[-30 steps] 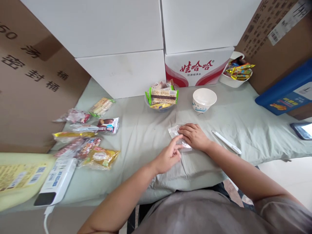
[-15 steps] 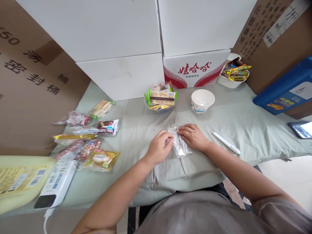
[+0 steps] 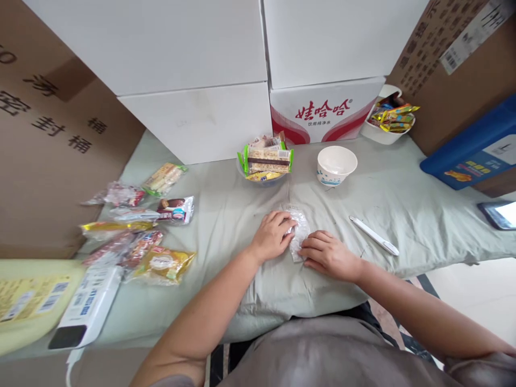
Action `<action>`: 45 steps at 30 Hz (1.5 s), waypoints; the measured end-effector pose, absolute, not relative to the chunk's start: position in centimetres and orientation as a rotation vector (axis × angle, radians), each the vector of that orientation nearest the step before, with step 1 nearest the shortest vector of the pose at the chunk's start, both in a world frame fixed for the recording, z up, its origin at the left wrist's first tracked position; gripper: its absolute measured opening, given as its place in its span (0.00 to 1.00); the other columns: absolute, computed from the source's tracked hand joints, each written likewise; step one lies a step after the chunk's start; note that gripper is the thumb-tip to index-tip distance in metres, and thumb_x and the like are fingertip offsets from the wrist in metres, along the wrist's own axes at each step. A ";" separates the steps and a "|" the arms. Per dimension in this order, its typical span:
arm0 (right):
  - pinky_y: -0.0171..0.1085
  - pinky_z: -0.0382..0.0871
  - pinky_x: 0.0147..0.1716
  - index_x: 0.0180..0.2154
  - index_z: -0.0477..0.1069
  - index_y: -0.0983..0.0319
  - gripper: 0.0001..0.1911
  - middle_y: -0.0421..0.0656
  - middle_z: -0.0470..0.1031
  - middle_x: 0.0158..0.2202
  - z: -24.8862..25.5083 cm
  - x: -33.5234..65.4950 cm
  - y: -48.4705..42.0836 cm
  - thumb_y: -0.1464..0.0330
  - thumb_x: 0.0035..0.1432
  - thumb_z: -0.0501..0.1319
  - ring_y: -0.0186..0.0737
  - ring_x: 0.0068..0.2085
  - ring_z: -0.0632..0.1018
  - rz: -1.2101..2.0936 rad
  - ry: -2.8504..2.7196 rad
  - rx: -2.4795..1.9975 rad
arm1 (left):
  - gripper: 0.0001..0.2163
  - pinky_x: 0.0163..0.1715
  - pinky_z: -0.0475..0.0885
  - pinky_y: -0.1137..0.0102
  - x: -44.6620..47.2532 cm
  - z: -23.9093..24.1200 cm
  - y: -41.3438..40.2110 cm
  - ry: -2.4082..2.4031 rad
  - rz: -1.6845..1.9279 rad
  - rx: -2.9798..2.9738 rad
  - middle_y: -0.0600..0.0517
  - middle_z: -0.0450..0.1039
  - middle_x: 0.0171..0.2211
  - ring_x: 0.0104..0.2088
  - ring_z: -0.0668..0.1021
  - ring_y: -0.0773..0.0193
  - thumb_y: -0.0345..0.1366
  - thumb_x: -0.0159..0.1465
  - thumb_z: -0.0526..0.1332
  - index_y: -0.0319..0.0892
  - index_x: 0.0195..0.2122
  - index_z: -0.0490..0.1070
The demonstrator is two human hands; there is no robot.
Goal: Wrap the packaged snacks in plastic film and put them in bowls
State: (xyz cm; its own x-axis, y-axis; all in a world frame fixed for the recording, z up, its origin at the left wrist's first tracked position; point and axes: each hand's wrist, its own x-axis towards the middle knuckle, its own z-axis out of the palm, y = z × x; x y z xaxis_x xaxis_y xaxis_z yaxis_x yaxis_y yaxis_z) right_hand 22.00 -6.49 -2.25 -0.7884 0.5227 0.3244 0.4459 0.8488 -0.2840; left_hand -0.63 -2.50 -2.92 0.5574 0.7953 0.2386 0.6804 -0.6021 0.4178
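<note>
A crumpled piece of clear plastic wrapping (image 3: 299, 228) lies on the cloth-covered surface between my two hands. My left hand (image 3: 273, 235) is curled over its left edge, the fingertips gripping the plastic. My right hand (image 3: 328, 253) rests with its fingers stretched out, their tips on the lower right edge of the wrapping. The fingers partly cover the plastic. Beyond it stand a clear bowl (image 3: 264, 181) of wrapped snacks and a white paper cup (image 3: 336, 171). A slim white cutter-like tool (image 3: 373, 235) lies right of my right hand.
Several packaged snacks (image 3: 165, 262) lie at the left, beside a white power bank-like device (image 3: 91, 306) with a cable. White boxes (image 3: 193, 126) stand behind. At the right are a white container (image 3: 387, 132) of snacks, a blue jug (image 3: 471, 148) and a phone (image 3: 500, 214).
My left hand has moved right and up onto the plastic. My right hand has shifted down to its lower right edge. The wrapping looks more bunched, and the view has turned slightly.
</note>
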 end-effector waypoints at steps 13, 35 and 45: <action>0.45 0.67 0.47 0.40 0.73 0.64 0.13 0.48 0.75 0.40 -0.8 21.4 -5.2 0.60 0.63 0.59 0.44 0.45 0.72 0.398 -2.786 -0.601 | 0.21 0.56 0.64 0.55 -0.7 -2.7 -2.8 1.042 0.583 2.501 0.46 0.72 0.54 0.55 0.68 0.52 0.35 0.61 0.62 0.42 0.56 0.67; 0.36 0.57 0.32 0.40 0.72 0.64 0.12 0.47 0.76 0.35 -2.2 17.7 1.2 0.66 0.67 0.52 0.39 0.35 0.75 0.144 -2.640 -1.419 | 0.26 0.58 0.68 0.55 -1.6 -3.7 -2.2 1.039 0.836 2.278 0.41 0.56 0.63 0.62 0.65 0.53 0.25 0.61 0.55 0.44 0.61 0.56; 0.40 0.62 0.37 0.38 0.73 0.62 0.12 0.49 0.73 0.35 -3.3 20.0 2.5 0.65 0.65 0.53 0.45 0.38 0.72 0.036 -2.261 -1.536 | 0.06 0.46 0.72 0.58 -0.9 -3.6 -2.0 1.457 0.831 2.403 0.47 0.73 0.40 0.44 0.71 0.55 0.37 0.64 0.62 0.41 0.39 0.74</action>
